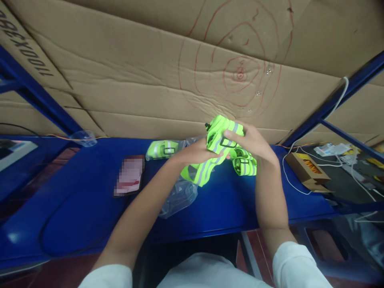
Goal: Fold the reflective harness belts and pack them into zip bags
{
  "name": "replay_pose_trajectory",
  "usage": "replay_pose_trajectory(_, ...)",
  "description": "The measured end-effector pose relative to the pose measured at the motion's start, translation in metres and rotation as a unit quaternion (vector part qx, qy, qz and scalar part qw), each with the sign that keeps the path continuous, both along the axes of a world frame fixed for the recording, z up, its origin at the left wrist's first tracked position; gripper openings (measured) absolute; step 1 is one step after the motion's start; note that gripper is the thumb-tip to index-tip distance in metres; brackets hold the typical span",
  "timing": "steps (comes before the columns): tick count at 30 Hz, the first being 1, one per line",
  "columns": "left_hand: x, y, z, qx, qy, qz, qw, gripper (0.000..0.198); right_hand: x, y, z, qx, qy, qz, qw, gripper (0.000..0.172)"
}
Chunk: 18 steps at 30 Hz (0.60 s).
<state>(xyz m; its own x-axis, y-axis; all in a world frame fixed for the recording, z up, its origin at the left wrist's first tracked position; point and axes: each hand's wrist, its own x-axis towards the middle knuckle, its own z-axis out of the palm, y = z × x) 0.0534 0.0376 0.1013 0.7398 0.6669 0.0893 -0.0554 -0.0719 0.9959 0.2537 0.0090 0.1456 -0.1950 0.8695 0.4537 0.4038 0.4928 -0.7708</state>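
Lime strap [216, 132], left hand [200, 153], right hand [252, 141] gripping

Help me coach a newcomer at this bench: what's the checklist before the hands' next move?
1. Right hand on the green strap bundle: ok, gripping it.
2. Left hand's full grip: cannot tell, the bundle hides most fingers.
3. Strap all gathered up: not ok, a loose length trails below the bundle.
4. Bundle's black buckle fastened: cannot tell.
5. Phone apart from the left forearm: ok, there's a gap.
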Motion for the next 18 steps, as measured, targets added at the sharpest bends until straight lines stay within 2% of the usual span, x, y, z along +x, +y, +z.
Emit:
replay_pose_trajectory(1, -0.001, 0.001, 0.000, -0.005, 0.005, -0.016, 1.000, 0.037, 0.002, -0.002, 0.002, -0.023, 0.003, 0.026, 0.999, 0.050)
replay_pose_trajectory(3, 0.000, 0.001, -0.002, -0.046, -0.009, -0.023, 0.999, 0.040, 0.001, -0.005, 0.003, -0.034, 0.029, 0.024, 0.999, 0.051)
replay_pose_trajectory(5, 0.005, -0.001, -0.005, -0.096, -0.025, -0.017, 0.995, 0.043, -0.003, -0.006, 0.004, -0.008, 0.058, -0.019, 0.998, 0.053)
replay_pose_trajectory(7, 0.011, -0.005, -0.007, -0.108, -0.027, -0.008, 0.994, 0.041, -0.006, -0.004, 0.003, 0.036, 0.064, -0.062, 0.995, 0.054)
replay_pose_trajectory(10, 0.015, -0.010, -0.005, -0.078, -0.032, 0.013, 0.996, 0.030, -0.007, 0.000, 0.001, 0.064, 0.093, -0.086, 0.990, 0.050)
replay_pose_trajectory(14, 0.003, -0.010, 0.006, 0.007, -0.015, -0.007, 1.000, 0.026, -0.004, 0.004, -0.003, -0.033, 0.172, -0.040, 0.984, 0.049)
replay_pose_trajectory(16, -0.006, -0.009, 0.011, 0.037, 0.001, -0.021, 0.999, 0.029, -0.006, 0.005, -0.004, -0.062, 0.147, -0.018, 0.987, 0.046)
replay_pose_trajectory(18, -0.012, -0.009, 0.015, 0.043, 0.014, -0.026, 0.999, 0.032, -0.010, 0.007, -0.006, -0.003, 0.095, -0.041, 0.995, 0.041)
